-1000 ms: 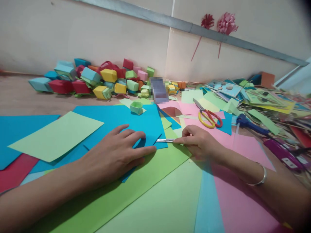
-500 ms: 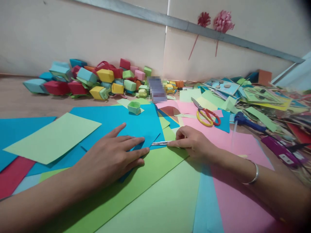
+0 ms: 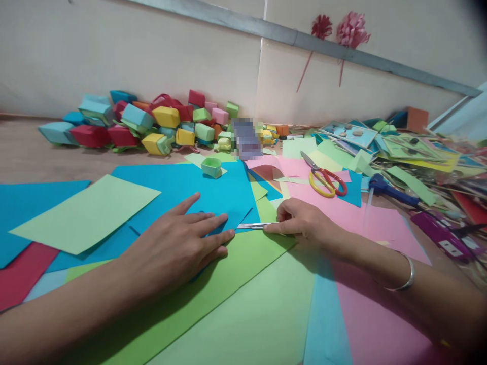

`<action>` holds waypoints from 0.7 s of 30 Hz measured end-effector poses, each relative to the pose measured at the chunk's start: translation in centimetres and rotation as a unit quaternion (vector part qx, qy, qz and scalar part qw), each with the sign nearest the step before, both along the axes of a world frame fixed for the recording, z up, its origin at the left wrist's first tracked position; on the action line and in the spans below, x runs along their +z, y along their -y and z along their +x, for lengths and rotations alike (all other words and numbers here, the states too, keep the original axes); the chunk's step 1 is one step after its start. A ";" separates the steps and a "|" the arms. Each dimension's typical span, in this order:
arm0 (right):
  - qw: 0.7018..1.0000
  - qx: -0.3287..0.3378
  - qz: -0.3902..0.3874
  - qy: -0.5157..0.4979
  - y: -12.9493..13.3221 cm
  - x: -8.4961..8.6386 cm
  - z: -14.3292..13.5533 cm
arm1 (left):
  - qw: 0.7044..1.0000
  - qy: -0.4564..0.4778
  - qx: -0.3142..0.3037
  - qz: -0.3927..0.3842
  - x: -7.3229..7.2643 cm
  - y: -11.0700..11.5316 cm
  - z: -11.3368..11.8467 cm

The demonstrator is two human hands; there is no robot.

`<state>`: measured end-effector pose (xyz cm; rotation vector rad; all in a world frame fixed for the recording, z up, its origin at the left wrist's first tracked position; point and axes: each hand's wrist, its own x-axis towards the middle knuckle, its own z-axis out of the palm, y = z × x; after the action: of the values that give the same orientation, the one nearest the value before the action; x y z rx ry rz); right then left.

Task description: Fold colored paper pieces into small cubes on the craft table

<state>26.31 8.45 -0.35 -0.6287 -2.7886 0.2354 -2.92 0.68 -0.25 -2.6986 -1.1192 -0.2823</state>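
Note:
My left hand (image 3: 186,238) lies flat with fingers spread, pressing on a blue paper piece (image 3: 241,218) on top of a green sheet (image 3: 243,263). Between thumb and fingers of my right hand (image 3: 299,220) is a slim metal craft knife (image 3: 253,226). Its blade points left and its tip meets the edge of the blue paper, close to my left fingertips. Beyond my left hand, a larger blue sheet (image 3: 182,182) carries a small green paper box (image 3: 211,167). A pale green sheet (image 3: 87,213) lies to the left.
Scissors (image 3: 325,177) with red and yellow handles rest on pink paper (image 3: 365,223). Right of them are a blue glue gun (image 3: 391,191) and a purple power strip (image 3: 441,235). Folded paper boxes (image 3: 137,119) line the wall; paper scraps and cards (image 3: 353,134) pile up at back right.
The knife and my right hand have shifted very slightly, showing a little more of the metal. My left hand stays in place on the paper.

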 end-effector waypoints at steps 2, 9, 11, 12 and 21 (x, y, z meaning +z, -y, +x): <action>1.000 -0.006 -0.009 0.010 -0.1 -0.3 0.0 | 1.000 0.018 0.009 -0.008 -0.2 0.1 0.1; 1.000 0.004 -0.016 -0.004 0.1 0.0 -0.2 | 1.000 -0.021 -0.001 -0.012 0.2 -0.1 0.2; 0.999 0.021 -0.022 -0.020 0.2 0.2 -0.4 | 1.000 -0.026 -0.003 -0.017 0.3 -0.2 0.1; 0.999 0.025 -0.026 -0.024 0.2 0.3 -0.5 | 1.000 -0.021 -0.003 -0.021 0.3 -0.2 0.0; 0.999 0.018 -0.033 -0.017 0.6 0.2 -1.1 | 0.998 -0.018 0.013 -0.055 0.5 -0.4 -0.4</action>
<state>25.19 7.81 -0.15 -0.5841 -2.7710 0.3429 -3.36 1.06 0.28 -2.7692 -1.1909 -0.1711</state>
